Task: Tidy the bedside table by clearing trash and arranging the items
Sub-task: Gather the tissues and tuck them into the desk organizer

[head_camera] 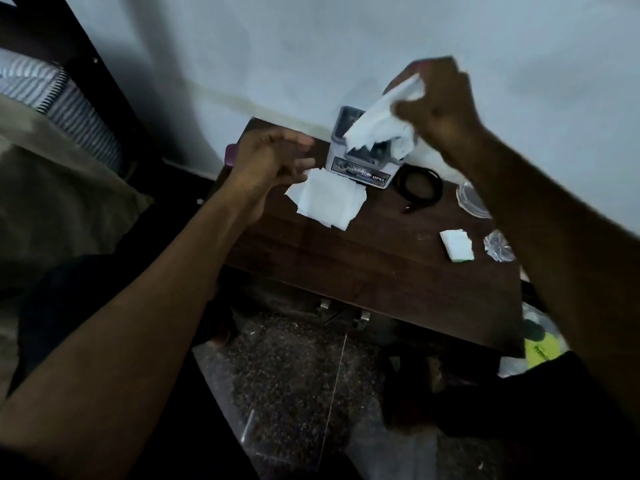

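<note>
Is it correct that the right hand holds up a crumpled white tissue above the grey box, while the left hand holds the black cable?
Not quite. In the head view the right hand does hold the crumpled white tissue above the grey box. The left hand holds nothing that I can see; it hovers by the flat white tissue. The black cable lies coiled on the table, untouched.

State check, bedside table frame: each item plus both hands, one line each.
right hand: raised, gripping crumpled tissue
crumpled tissue: held off the table
left hand: hovering, fingers curled, holding nothing visible
flat tissue: lying on bedside table
grey device: standing at the wall
black cable: coiled, lying flat
folded white paper: lying flat
foil wrapper: crumpled, lying loose
</note>
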